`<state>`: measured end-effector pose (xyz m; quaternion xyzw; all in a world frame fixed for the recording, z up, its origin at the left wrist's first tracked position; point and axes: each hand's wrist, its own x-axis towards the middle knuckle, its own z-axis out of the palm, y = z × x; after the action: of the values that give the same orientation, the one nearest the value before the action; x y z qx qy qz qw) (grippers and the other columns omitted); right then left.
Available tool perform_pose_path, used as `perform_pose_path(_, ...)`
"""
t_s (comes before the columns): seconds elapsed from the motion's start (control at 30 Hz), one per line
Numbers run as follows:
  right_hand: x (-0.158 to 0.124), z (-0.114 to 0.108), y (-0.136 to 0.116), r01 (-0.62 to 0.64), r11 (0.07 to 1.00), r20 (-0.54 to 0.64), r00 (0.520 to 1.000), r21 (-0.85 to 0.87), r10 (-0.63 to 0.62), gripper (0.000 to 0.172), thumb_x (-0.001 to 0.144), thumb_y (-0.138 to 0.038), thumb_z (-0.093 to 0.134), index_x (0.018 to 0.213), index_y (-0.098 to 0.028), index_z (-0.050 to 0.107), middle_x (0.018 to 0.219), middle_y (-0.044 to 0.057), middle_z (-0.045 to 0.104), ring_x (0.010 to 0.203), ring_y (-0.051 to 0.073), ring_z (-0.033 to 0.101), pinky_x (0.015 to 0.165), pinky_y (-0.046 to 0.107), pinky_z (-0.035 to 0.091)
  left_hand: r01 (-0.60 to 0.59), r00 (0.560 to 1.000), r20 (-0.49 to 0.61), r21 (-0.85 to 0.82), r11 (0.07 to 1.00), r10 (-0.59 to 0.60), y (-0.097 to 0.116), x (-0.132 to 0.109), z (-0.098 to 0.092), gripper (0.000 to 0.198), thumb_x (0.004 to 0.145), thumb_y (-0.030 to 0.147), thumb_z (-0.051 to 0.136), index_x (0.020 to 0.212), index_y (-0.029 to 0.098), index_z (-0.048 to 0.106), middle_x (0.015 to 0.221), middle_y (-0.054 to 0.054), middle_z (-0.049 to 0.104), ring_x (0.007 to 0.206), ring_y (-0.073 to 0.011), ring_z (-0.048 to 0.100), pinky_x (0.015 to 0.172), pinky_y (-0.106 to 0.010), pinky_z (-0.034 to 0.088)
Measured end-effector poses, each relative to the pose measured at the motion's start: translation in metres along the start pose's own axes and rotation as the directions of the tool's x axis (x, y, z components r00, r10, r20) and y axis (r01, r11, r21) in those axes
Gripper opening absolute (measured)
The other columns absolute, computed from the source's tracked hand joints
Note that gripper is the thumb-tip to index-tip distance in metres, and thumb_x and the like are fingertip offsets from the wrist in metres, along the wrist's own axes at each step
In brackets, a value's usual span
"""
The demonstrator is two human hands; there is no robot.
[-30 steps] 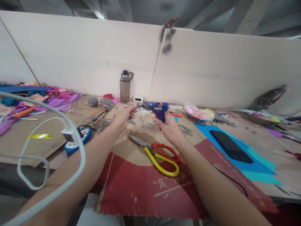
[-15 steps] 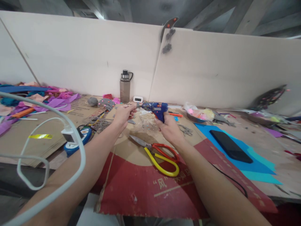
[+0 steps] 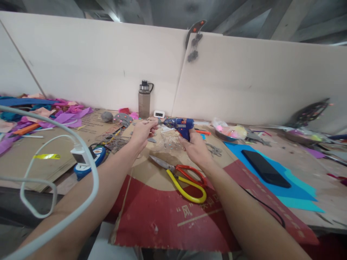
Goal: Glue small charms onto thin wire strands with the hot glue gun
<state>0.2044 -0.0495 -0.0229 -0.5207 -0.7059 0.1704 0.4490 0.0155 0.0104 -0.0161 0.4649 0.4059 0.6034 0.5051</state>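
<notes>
My right hand (image 3: 195,144) is wrapped round the handle of a blue hot glue gun (image 3: 185,126), whose nozzle points left. A clear glue stick (image 3: 201,123) pokes out of its back end. My left hand (image 3: 143,133) is closed in a pinch at the nozzle tip, on a small grey piece (image 3: 159,122) mostly hidden by the fingers. Below the hands lie scissors (image 3: 173,169) with one red and one yellow handle, blades toward the upper left. They rest on a cardboard sheet (image 3: 151,216) with a red printed part, strewn with glue scraps in the middle.
A water bottle (image 3: 144,101) and small white digital clock (image 3: 159,114) stand by the partition. A black phone (image 3: 265,168) lies on blue sheets at right. A white cable (image 3: 93,173) loops across the left foreground near a blue power strip (image 3: 100,155). Coloured scraps (image 3: 73,117) pile at left.
The glue stick behind the glue gun shows more clearly now. Both hands keep nearly the same place, the left still pinched at the nozzle.
</notes>
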Motion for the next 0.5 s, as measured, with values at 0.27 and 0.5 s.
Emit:
perform_pose_path(0.27,-0.0008,0.0011,-0.001,-0.015,1.0,-0.012,1.0,-0.003,0.015,0.023,0.081,-0.031,0.05,0.102,-0.021,0.054,0.082,0.006,0.061,0.078,0.024,0.055,0.073,0.037,0.041,-0.004,1.0,-0.005,-0.002,1.0,0.004,-0.0003,-0.0002,-0.0002,0.026,0.06,0.034,0.074,0.061,0.013,0.06,0.058,-0.001,0.058,0.045,-0.0044,0.044,0.041,-0.017,0.031)
perform_pose_path(0.5,-0.0018,0.0005,-0.0016,0.004,1.0,-0.016,1.0,0.01,-0.004,0.023,0.08,-0.03,0.051,0.101,-0.02,0.055,0.089,0.006,0.063,0.078,0.022,0.055,0.072,0.035,0.04,0.069,0.997,-0.035,-0.061,0.996,-0.072,0.0057,-0.0035,0.0008,0.021,0.059,0.028,0.074,0.065,0.012,0.061,0.06,-0.001,0.059,0.045,-0.0037,0.044,0.042,-0.016,0.032)
